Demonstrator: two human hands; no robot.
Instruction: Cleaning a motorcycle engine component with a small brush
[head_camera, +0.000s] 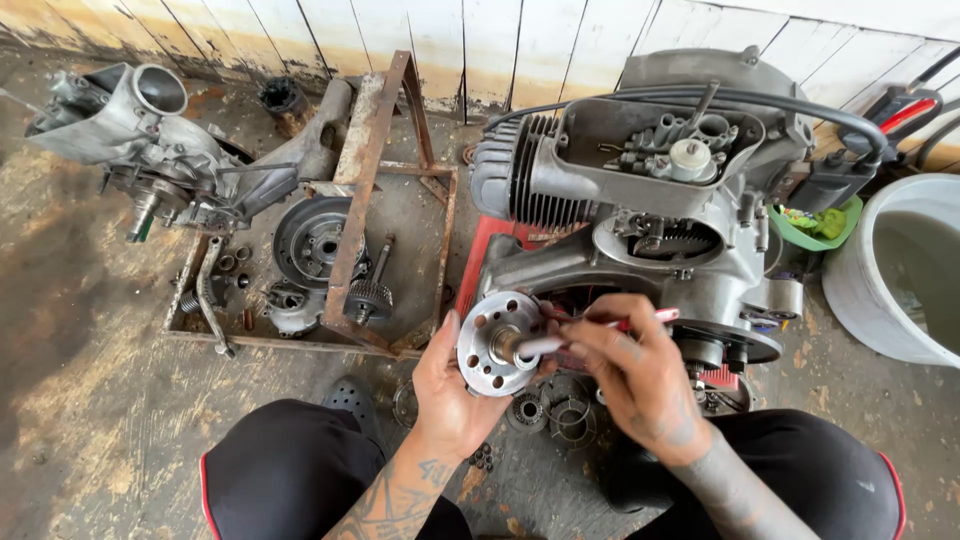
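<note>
Beside the engine (640, 200), fingers (590, 335) grip a tool (600, 330)

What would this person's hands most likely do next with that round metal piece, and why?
Probably work the red-handled tool deeper into the hub's middle. The left hand steadies the round metal hub by its rim, and the right hand already has the tool's tip at its centre, beside the engine.

Even soft daylight, faint shadows, sharp focus centre, wide-angle bending at edges, no glare
</note>
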